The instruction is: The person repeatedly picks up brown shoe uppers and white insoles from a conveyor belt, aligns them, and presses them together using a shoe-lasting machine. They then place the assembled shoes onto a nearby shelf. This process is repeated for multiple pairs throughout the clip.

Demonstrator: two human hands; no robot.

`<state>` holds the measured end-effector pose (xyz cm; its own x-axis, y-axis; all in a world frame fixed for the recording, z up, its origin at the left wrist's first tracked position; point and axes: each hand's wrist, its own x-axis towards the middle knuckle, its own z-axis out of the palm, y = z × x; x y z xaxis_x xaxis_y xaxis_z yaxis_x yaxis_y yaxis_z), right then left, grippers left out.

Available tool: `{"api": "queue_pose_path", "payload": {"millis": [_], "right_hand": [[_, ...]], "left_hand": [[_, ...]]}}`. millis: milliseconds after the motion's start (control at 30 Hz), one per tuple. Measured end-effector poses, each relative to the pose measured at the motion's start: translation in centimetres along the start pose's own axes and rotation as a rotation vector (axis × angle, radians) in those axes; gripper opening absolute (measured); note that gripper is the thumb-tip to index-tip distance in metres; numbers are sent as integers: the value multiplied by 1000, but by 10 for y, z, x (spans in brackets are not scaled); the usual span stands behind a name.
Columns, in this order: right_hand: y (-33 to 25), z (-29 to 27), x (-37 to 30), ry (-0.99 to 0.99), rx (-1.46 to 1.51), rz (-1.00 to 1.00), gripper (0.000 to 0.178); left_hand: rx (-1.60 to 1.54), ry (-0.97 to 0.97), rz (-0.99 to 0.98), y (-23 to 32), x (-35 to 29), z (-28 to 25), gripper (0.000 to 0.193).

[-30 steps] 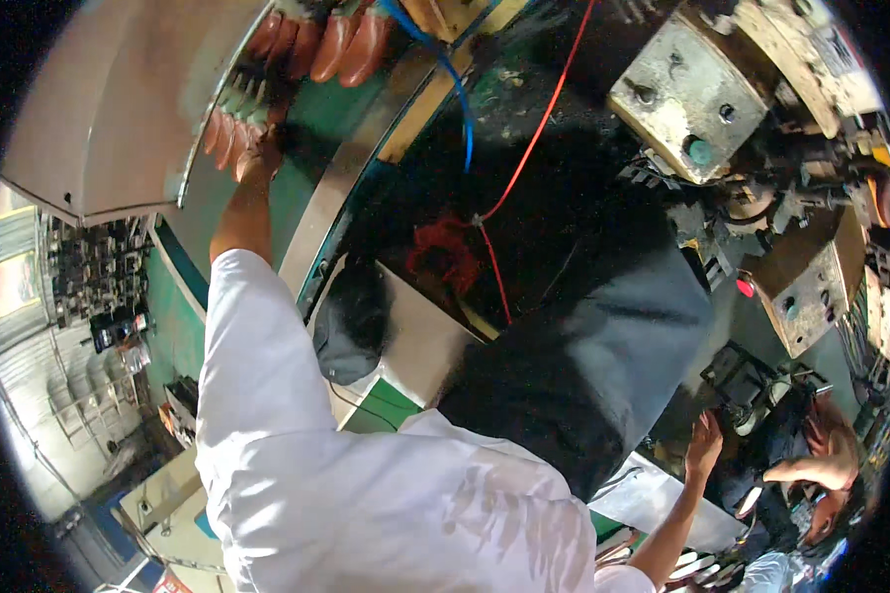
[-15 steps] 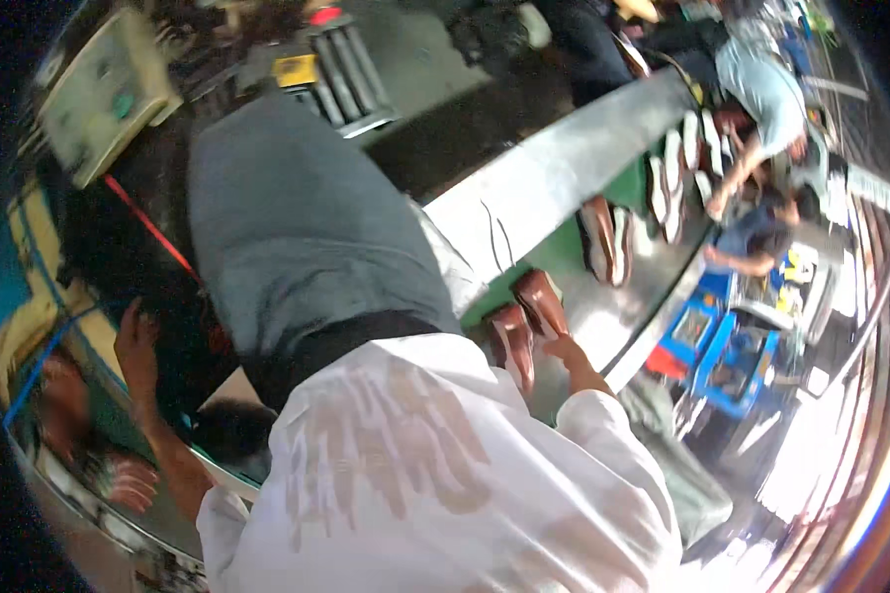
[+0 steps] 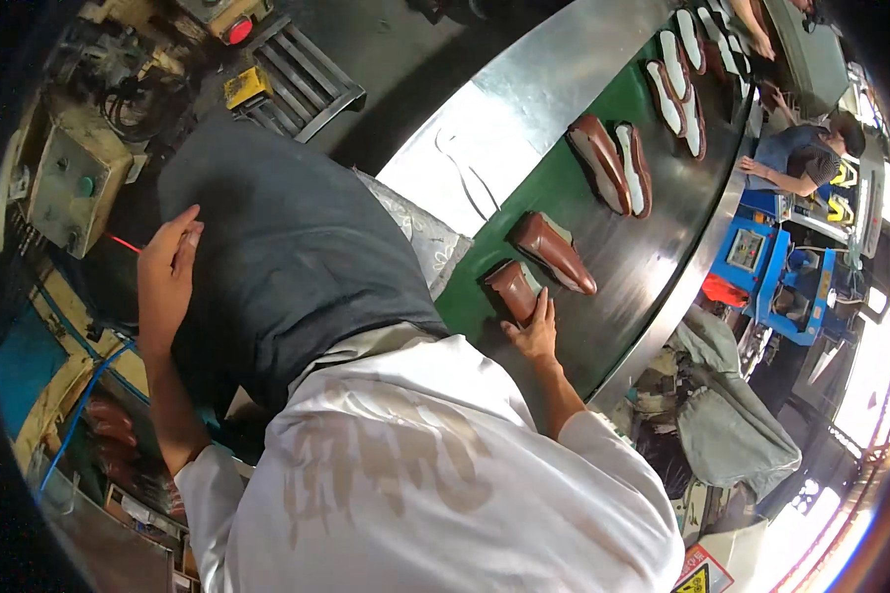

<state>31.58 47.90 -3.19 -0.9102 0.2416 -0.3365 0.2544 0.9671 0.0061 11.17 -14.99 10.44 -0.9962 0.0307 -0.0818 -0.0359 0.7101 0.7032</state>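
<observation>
My right hand reaches out over the green conveyor belt and grips the near end of a brown shoe, thumb on one side and fingers along the other. A second brown shoe lies just beyond it, apart from my hand. My left hand rests flat on my dark trouser leg, fingers loosely together and holding nothing, next to a thin red wire.
More shoes lie sole-up farther along the belt, which has a steel rim. Another person works at the far right beside blue machines. A beige control box and cables stand at my left.
The view has swung round from a machine side to the belt. My right hand stays at the near brown shoe as half a second ago; my left hand has come onto the trouser leg.
</observation>
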Motion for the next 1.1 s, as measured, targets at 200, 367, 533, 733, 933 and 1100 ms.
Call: {"api": "queue_pose_path", "payload": {"millis": [200,367,533,733,933,1100], "right_hand": [[9,-19,30,-250,345,244,108],[-71,-83,76,-141,780,54,83],[-215,-199,140,-385,997,-119,87],[-340,-204,161,-663,1081,-551,120],[-438,-187,152,-851,1161,-527,68],[-467,-192,114,-296,588,-689,55]], "left_hand": [[-175,-87,110,38,19,43,29],[-477,-221,97,73,47,78,33],[-709,-208,246,124,94,83,49],[-803,154,101,91,114,56,41],[-538,426,-9,49,57,26,38],[-460,493,-51,31,41,27,36]]}}
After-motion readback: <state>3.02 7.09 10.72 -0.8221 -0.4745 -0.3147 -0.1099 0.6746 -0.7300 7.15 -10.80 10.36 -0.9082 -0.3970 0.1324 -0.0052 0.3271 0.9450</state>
